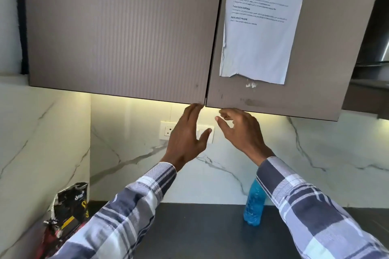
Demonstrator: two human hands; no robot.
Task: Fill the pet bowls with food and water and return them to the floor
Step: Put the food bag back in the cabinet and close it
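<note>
Black and crinkled, the pet food bag (67, 210) is standing at the far left of the dark desk (200, 231), at about eight o'clock from the raised hands and well below them, its torn top gaping upward. Moving rightward, the left cabinet door (117, 31) is hanging shut above, its lower edge running level, and the left hand (186, 134) is reaching up to it at twelve o'clock, fingers straight and held together with the tips touching the underside right at the seam (207, 88) between the two doors, the thumb splaying out toward three o'clock; it is gripping nothing. Behind it a white socket plate (166, 130) is showing on the marble wall. Just beside it, the right hand (240, 130) is hovering under the right cabinet door (315, 48), fingers loosely curled and parted, holding nothing, and whether its tips are touching the edge I cannot tell. A printed sheet (261, 27) is stuck to that door. Farther right and low, at about five o'clock from the hands, the blue water bottle (253, 206) is standing upright on the desk, partly hidden by the right sleeve (311, 212). No pet bowls are showing anywhere, so they are likely sitting behind these doors; the coming pull seems to hinge on the seam, which lies directly above both hands, with the left one nearer.
</note>
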